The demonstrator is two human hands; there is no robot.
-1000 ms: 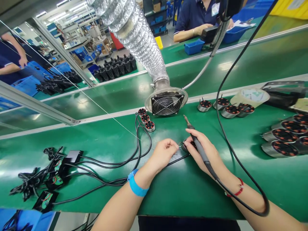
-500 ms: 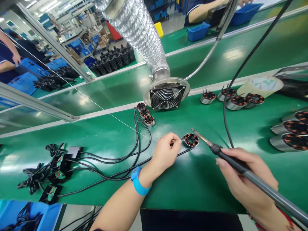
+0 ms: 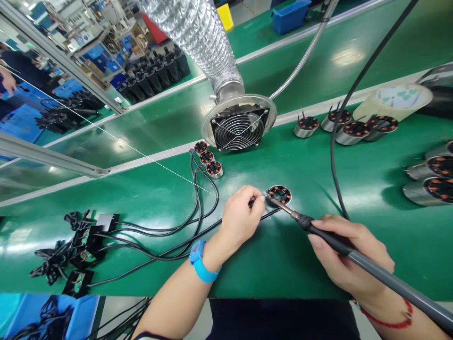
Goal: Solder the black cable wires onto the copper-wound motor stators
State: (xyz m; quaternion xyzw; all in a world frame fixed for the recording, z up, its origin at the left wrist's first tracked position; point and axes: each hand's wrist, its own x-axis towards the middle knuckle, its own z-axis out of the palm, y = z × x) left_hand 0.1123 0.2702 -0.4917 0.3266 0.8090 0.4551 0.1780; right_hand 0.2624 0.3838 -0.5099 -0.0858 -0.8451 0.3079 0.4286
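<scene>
Green table [image 3: 300,264], right of frame centre: hold the soldering iron [image 3: 361,262] steady at the coil ring's [image 3: 280,195] left edge, right fingers [image 3: 331,223] clamped around it, left fingers [image 3: 253,191] pinched together.

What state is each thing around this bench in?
Left hand: pinching something thin by wound ring.
Right hand: closed around soldering iron.
Soldering iron: held, tip at wound ring's left.
Wound ring: lying flat, face up.
Black boxes: open, green boards showing.
Fan: spinning or still, unclear.
Blue bin: open, holding black cables.
</scene>
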